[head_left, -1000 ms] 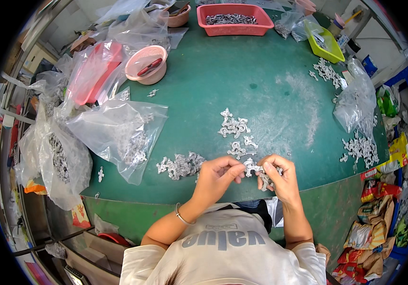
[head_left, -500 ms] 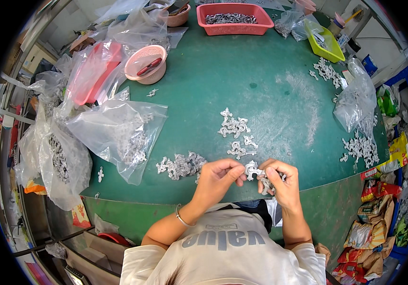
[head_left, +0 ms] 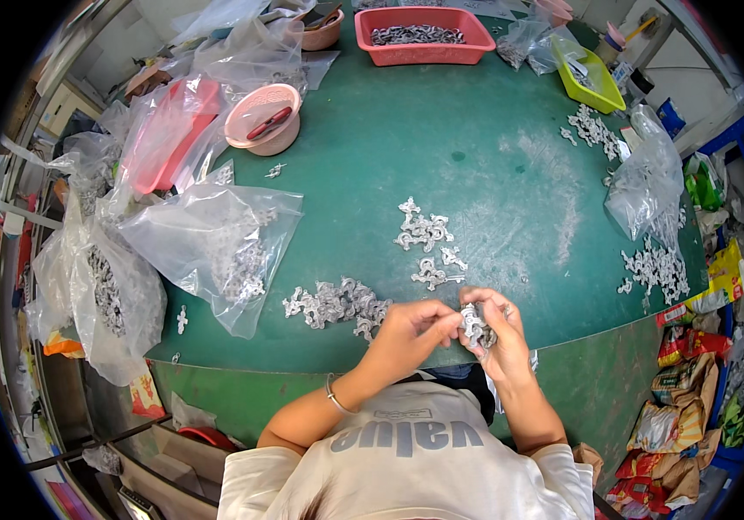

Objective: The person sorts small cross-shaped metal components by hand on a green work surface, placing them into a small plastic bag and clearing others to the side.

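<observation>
You seem to be mid-way through handling grey metal parts, cupped in your curled right hand by the table's near edge. Your left hand has thumb and forefinger drawn together at them; whether it grips one, I cannot tell. Any next move likely calls for a steady right hold and light left fingertips. A pile crowds your left; the green table offers room far and right.

Several small silver-grey pieces, curved and knobby, are held bunched in the right hand, partly hidden by it; just beside it, the left hand is placed.
</observation>
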A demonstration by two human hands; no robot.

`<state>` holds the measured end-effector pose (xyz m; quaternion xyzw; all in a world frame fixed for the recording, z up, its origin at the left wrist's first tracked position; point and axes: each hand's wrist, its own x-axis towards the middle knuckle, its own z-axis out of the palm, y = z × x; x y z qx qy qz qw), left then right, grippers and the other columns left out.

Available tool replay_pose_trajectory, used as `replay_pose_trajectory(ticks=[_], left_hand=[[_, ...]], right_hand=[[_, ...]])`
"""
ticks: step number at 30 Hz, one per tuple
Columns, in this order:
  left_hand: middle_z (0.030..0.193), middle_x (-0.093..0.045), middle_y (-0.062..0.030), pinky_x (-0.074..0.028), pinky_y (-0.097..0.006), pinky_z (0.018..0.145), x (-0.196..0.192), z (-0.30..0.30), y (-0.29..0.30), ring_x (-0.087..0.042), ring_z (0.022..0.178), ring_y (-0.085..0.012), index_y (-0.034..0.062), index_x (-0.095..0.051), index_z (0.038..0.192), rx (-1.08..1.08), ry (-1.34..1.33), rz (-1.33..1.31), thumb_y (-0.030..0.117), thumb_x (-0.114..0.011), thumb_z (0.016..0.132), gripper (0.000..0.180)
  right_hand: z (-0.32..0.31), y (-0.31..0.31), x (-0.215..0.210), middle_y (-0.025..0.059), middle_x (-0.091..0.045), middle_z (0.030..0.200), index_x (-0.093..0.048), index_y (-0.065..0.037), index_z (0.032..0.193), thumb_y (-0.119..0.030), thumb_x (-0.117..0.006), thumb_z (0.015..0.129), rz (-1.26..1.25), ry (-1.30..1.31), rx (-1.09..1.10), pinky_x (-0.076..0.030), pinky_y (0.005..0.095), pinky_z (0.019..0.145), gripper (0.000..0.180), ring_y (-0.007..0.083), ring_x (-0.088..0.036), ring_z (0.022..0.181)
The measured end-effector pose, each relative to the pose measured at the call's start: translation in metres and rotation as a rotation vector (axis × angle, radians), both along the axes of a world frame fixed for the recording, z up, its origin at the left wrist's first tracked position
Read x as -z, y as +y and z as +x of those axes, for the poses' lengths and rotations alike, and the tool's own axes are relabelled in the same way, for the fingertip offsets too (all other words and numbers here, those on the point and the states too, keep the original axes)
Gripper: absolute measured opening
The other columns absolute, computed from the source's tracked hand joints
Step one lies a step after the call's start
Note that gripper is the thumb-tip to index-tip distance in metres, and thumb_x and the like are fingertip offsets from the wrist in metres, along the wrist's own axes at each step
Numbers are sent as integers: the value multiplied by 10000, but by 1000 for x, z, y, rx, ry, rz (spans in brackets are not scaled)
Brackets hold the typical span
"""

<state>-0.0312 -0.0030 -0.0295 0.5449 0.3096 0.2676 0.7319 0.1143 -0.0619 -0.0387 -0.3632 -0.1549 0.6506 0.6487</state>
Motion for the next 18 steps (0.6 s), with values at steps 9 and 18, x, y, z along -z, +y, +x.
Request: replay_pose_trajectory(ticks=[9,18], left_hand=[[781,-591,-39,-452,-210,655,14,-6,1,-541,709,-79,-16,-578,969,-5,141,161,73,-533,855,150],[866,-554,-44,-434,-213,675,33,5,-7,-520,744,-88,-23,-503,1096,70,163,136,36,-542,837,268]], right_hand=[[39,-18,38,100,-483,799,-517,-30,839,-152,-475,849,-29,835,91,-423,268,534,130,170,-443,668],[92,-127,63,115,-484,785,-492,-33,841,-221,-480,863,281,479,427,-423,360,711,190,238,-456,784]])
